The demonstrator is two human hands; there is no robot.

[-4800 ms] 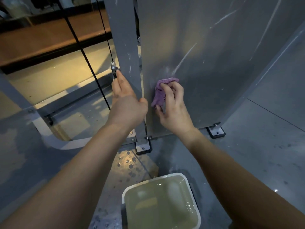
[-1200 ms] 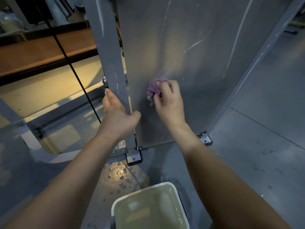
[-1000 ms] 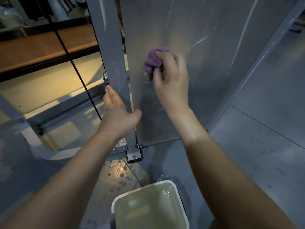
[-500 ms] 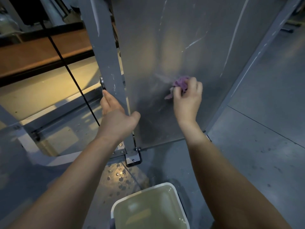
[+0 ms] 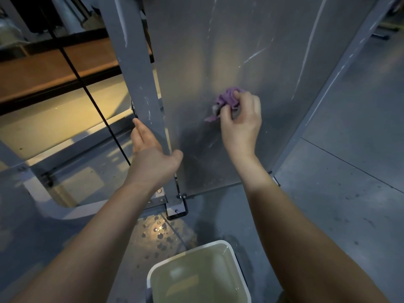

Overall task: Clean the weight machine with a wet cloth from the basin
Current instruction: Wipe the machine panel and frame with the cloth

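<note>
The weight machine's grey metal side panel (image 5: 218, 51) fills the upper middle, streaked with pale scratches. My right hand (image 5: 241, 123) grips a bunched purple cloth (image 5: 227, 100) and presses it against the panel at mid height. My left hand (image 5: 153, 154) wraps around the grey upright post (image 5: 140, 84) at the panel's left edge, thumb on the panel side, fingers behind the post. The white basin (image 5: 153, 278) of yellowish water stands on the floor at the bottom, below both arms.
A black cable (image 5: 91, 99) runs diagonally left of the post. Water drops (image 5: 157, 232) spot the floor between post foot and basin. A brown bench surface (image 5: 54, 71) lies at the upper left. Grey floor (image 5: 338, 204) extends to the right.
My right hand swept the cloth up the panel, then down and to the right, where it is now. My left hand stayed on the post.
</note>
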